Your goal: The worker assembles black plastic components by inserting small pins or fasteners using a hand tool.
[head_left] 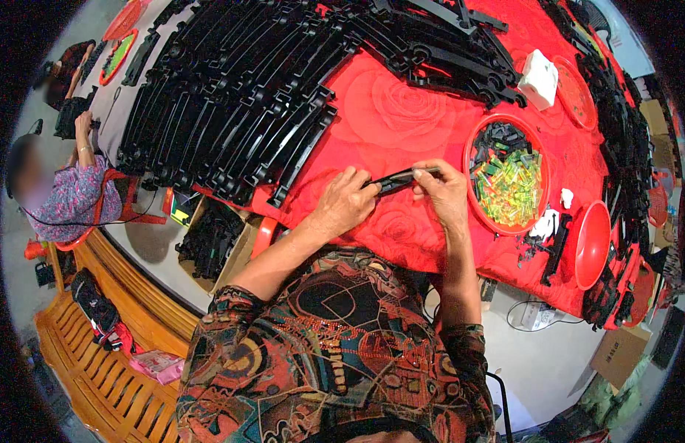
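Between my hands, above the red cloth, is a black plastic strip-like part. My left hand grips its left end with the fingers closed. At the other end my right hand pinches it between thumb and fingers. Just right of my right hand stands a red basin holding small yellow-green pieces and small black pieces. Rows of long black plastic parts lie on the cloth beyond my left hand. Whether a small piece is hidden in my fingers, I cannot tell.
The table wears a red rose-patterned cloth. A white box and a red bowl sit at the right. Black parts fill a cardboard box below the left edge. At far left another person sits beside a wooden bench.
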Motion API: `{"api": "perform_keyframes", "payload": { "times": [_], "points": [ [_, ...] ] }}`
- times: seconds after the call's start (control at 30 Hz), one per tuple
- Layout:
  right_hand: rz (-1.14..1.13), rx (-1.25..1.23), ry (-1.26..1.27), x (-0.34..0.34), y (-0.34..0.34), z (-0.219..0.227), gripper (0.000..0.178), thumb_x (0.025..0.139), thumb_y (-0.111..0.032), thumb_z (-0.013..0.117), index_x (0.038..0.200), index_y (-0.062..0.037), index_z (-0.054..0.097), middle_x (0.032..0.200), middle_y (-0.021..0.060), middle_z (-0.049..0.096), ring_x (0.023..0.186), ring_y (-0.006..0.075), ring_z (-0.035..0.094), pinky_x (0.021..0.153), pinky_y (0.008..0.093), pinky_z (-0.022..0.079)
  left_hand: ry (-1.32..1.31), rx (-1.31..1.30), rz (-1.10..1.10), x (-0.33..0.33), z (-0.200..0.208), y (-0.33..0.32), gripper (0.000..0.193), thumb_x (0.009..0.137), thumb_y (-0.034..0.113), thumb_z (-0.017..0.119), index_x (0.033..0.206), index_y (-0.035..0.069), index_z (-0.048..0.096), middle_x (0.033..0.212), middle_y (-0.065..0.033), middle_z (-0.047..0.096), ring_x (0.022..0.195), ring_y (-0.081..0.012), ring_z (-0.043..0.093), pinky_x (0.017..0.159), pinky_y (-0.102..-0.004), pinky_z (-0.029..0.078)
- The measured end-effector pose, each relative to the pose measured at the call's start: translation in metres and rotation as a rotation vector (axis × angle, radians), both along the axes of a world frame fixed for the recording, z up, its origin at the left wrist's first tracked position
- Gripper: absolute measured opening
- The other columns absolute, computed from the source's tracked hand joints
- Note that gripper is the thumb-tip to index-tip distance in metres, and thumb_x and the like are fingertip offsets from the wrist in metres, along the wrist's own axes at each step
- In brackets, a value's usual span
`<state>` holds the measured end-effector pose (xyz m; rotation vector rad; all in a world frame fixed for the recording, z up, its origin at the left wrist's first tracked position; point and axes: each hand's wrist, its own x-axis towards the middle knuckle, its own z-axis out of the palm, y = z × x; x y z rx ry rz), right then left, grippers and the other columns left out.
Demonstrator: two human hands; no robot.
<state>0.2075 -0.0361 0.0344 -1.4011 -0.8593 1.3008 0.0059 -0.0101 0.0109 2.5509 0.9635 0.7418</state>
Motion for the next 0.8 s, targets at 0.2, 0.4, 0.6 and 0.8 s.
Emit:
{"api": "perform_keyframes", "payload": {
  "times": [0.2,0.4,0.6,0.8],
  "points": [
    [-0.196,0.090,0.018,-0.007,-0.001,-0.016,0.009,0.086,-0.008,0.060,0.087,0.0012,0.060,0.071,0.0053,0.061,0.059,0.0107,0.060,0.051,0.0230,0.052,-0.035,-0.040,0.004,0.001,-0.002,0.003,0.018,0.069,0.010,0.066,0.086,0.005,0.063,0.082,-0.0071,0.050,0.079,-0.0264,0.050,0.065,-0.0369,0.047],
    [-0.310,0.127,0.077,-0.016,0.000,-0.019,0.010,0.087,-0.008,0.059,0.085,0.0020,0.057,0.071,0.0079,0.062,0.058,0.0138,0.063,0.051,0.0252,0.054,-0.054,-0.035,0.003,-0.001,-0.005,0.003,0.020,0.067,0.008,0.068,0.086,0.003,0.064,0.081,-0.0085,0.052,0.078,-0.0262,0.052,0.066,-0.0357,0.047],
    [-0.343,0.129,0.045,-0.019,0.000,-0.021,0.011,0.086,-0.008,0.059,0.084,0.0026,0.057,0.067,0.0101,0.062,0.055,0.0145,0.062,0.049,0.0246,0.053,-0.053,-0.031,-0.002,0.000,-0.006,0.002,0.022,0.066,0.006,0.069,0.087,0.002,0.064,0.082,-0.0095,0.053,0.077,-0.0260,0.052,0.067,-0.0349,0.047],
    [-0.329,0.109,0.039,-0.020,0.002,-0.021,0.013,0.086,-0.010,0.060,0.083,0.0024,0.058,0.065,0.0097,0.062,0.053,0.0138,0.061,0.048,0.0238,0.052,-0.045,-0.009,-0.010,-0.001,-0.006,0.001,0.022,0.066,0.006,0.068,0.087,0.002,0.063,0.083,-0.0097,0.053,0.078,-0.0266,0.053,0.067,-0.0352,0.047]
  ]
}}
